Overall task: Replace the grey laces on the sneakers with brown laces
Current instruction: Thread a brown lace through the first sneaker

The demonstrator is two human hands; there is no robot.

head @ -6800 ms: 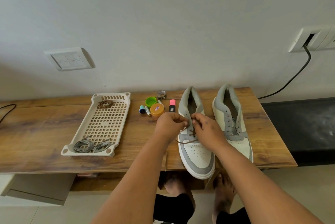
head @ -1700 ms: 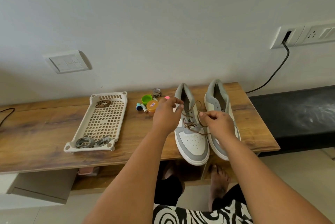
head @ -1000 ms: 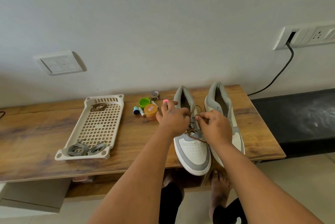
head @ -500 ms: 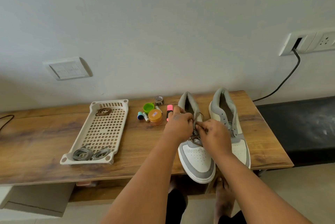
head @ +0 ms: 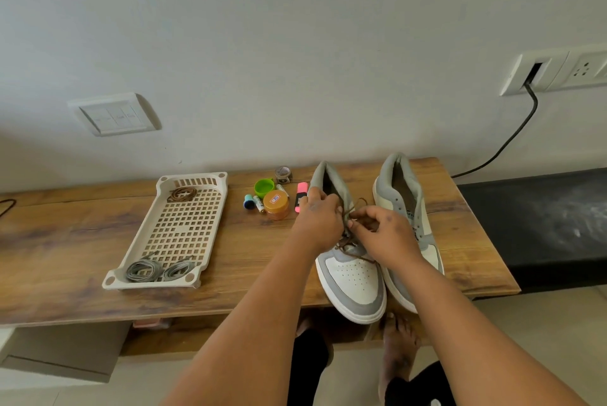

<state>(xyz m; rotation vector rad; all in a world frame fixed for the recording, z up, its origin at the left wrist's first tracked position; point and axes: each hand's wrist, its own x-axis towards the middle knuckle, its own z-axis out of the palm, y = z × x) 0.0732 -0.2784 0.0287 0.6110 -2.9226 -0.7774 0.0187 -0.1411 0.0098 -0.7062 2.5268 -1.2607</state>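
Head view: we've got both hands over the left sneaker (head: 353,261), toe toward us. Left hand (head: 320,220) and right hand (head: 382,233) each pinch the brown lace (head: 356,208) mid-tongue; the next eyelets lie straight ahead, toward the collar.

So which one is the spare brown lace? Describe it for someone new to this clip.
On the wooden table, find the cream perforated tray left of the sneakers. The brown lace is coiled at its far end, near the wall; the grey laces lie at the near end.
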